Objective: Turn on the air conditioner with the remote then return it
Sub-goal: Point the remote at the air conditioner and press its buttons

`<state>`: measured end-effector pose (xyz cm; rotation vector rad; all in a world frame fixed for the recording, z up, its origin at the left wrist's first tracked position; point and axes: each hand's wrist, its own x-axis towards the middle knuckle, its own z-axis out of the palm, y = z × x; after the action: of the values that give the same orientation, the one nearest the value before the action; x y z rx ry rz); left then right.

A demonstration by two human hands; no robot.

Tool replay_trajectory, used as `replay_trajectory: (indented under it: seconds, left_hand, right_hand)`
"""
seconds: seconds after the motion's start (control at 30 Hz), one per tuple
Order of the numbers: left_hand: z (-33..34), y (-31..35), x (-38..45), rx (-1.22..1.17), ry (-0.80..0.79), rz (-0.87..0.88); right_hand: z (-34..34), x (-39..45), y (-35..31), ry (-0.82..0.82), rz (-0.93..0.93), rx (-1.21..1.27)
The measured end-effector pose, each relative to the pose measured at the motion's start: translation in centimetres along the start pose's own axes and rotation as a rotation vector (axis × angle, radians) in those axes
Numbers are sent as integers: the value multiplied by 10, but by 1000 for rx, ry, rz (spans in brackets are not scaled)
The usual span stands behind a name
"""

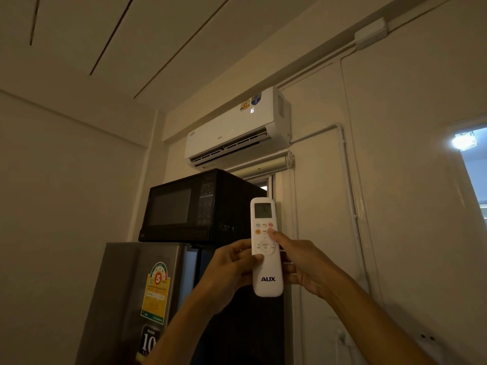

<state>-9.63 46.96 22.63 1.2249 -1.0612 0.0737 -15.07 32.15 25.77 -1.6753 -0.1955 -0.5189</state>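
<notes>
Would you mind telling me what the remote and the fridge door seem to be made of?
Remote: probably white matte plastic, with smooth rounded moulded edges and a printed logo. Fridge door: seemingly brushed grey metal or a metal-look coating, given its soft sheen.

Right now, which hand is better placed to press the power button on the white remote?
Right. The right hand already has a fingertip on the upper coloured buttons of the white AUX remote. The left hand wraps the remote's lower body, steadying it.
</notes>
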Motion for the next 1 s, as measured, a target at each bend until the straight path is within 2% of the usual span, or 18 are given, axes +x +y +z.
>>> replay_trajectory:
  seconds: [0.37,0.6,0.83,1.0]
  left_hand:
    - [13,-39,-39,-42,-6,-72]
    - [26,-72,-66,-63,-8,-139]
    - [51,-118,-88,-87,-27,-255]
    - [79,-150,-91,-87,-45,-336]
  right_hand:
    - [-9,-28,49,-23,48,-14]
    - [-25,-53,96,-108,56,-17]
    - [-57,-80,146,-174,125,-48]
    - [-89,-92,173,-152,177,-70]
